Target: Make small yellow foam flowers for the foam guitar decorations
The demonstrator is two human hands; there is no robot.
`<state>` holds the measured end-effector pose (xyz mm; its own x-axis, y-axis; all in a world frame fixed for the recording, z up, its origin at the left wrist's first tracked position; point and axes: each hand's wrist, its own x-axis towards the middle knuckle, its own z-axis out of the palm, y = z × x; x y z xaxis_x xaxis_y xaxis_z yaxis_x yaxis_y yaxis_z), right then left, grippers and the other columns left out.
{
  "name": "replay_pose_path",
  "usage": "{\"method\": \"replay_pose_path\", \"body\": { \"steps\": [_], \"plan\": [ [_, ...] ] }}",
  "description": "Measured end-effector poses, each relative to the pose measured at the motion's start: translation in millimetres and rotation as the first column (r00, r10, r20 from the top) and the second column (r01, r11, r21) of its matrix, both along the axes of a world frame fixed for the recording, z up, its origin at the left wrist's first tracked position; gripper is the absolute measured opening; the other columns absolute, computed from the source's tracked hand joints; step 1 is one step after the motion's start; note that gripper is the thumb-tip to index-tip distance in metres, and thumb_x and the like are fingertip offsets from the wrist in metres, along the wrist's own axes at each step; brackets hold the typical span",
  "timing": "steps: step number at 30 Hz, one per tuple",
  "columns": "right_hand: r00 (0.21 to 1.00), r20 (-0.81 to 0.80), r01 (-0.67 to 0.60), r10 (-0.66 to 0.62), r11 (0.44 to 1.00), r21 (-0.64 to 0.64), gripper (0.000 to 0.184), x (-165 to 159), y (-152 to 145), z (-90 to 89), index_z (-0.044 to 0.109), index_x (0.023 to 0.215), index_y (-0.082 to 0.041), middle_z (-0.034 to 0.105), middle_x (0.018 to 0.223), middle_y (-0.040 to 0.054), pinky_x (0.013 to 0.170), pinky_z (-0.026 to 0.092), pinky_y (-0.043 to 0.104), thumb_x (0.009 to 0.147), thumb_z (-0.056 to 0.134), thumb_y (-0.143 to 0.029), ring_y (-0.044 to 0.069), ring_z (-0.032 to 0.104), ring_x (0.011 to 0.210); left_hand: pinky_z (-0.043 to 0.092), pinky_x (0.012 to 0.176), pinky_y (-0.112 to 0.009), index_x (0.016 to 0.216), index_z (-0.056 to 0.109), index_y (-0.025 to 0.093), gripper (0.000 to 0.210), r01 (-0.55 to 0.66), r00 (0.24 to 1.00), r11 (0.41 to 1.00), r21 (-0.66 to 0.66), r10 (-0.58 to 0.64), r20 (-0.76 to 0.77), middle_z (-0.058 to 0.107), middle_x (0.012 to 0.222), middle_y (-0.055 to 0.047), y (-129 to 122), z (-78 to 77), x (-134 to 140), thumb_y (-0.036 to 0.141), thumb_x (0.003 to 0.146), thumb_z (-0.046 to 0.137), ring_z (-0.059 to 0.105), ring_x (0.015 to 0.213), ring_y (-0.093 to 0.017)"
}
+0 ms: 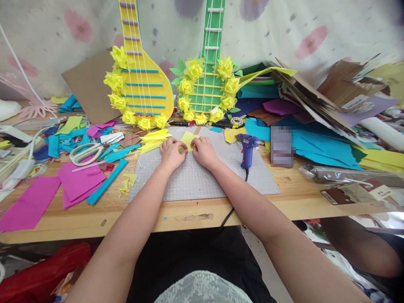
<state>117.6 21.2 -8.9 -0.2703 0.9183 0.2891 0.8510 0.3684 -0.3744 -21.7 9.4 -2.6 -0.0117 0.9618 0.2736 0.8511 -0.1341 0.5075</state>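
My left hand (pixel 172 153) and my right hand (pixel 204 151) meet over a grey cutting mat (pixel 202 181). Between them is a small yellow sheet of paper (pixel 188 139), its near edge pinched by the fingers of both hands. Just left of my left hand lies a fanned stack of yellow paper pieces (pixel 154 140). On the mat's right side rests a blue-purple hot glue gun (pixel 248 149), its cord running off the table's front. Behind the mat stand a yellow paper lute-shaped instrument (pixel 148 80) and a green one (pixel 208 80), both trimmed with yellow paper flowers.
Scissors (pixel 86 154), magenta sheets (pixel 78 181) and blue scraps (pixel 107 182) crowd the left side. At right, blue paper (pixel 322 147) lies under cardboard (pixel 315 97), beside a blurred-out rectangle (pixel 282 146). Another person's bare limb (pixel 360 244) shows at lower right.
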Motion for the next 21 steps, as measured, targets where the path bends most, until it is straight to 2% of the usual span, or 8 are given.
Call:
{"method": "replay_pose_path", "body": {
  "steps": [4,9,13,17,21],
  "plan": [
    [0.999,-0.03,0.014,-0.014,1.0,-0.004,0.023,1.9,-0.4,1.9,0.056,0.09,-0.017,0.056,0.093,0.0102,0.08,0.037,0.035,0.077,0.038,-0.01,0.023,0.044,0.09,0.029,0.093,-0.045,0.073,0.066,0.027,0.009,-0.014,1.0,1.0,-0.021,0.015,0.017,0.05,0.096,-0.006,-0.1,0.5,0.2,0.03,0.065,0.066,0.044,0.102,-0.028],
    [0.999,-0.032,-0.018,0.017,1.0,-0.016,0.021,-2.5,-8.0,8.5,0.054,0.095,-0.019,0.055,0.099,0.0097,0.071,0.039,0.032,0.078,0.042,-0.016,0.023,0.044,0.095,0.028,0.094,-0.046,0.071,0.066,0.027,0.009,-0.048,0.997,0.998,-0.035,0.05,0.055,0.05,0.096,-0.006,0.2,1.5,2.3,0.029,0.063,0.067,0.044,0.103,-0.028],
    [1.0,-0.006,-0.007,0.007,1.0,-0.018,0.026,-3.4,-8.0,7.7,0.053,0.095,-0.019,0.054,0.099,0.01,0.071,0.039,0.032,0.076,0.038,-0.01,0.023,0.043,0.095,0.028,0.096,-0.046,0.072,0.068,0.028,0.009,-0.048,0.997,0.994,-0.096,0.054,0.062,0.051,0.099,-0.005,1.1,5.3,0.6,0.027,0.064,0.066,0.044,0.106,-0.028],
    [1.0,-0.022,0.0,-0.001,1.0,-0.026,0.027,-1.3,-3.9,4.2,0.054,0.093,-0.018,0.055,0.096,0.0092,0.073,0.039,0.033,0.076,0.036,-0.008,0.022,0.044,0.092,0.029,0.098,-0.043,0.082,0.068,0.03,0.028,0.025,0.999,0.987,-0.16,-0.017,0.048,0.053,0.103,-0.003,0.2,8.1,-9.3,0.011,0.068,0.053,0.045,0.107,-0.024],
    [0.995,-0.098,-0.002,-0.001,0.999,-0.035,0.028,1.9,-1.6,3.5,0.055,0.09,-0.017,0.055,0.093,0.0088,0.077,0.039,0.033,0.073,0.036,-0.006,0.022,0.045,0.09,0.035,0.096,-0.038,0.09,0.066,0.027,0.044,0.155,0.987,0.984,-0.083,-0.151,0.055,0.056,0.103,-0.003,-0.4,7.4,-25.2,-0.001,0.066,0.042,0.048,0.105,-0.02]
  ]
}}
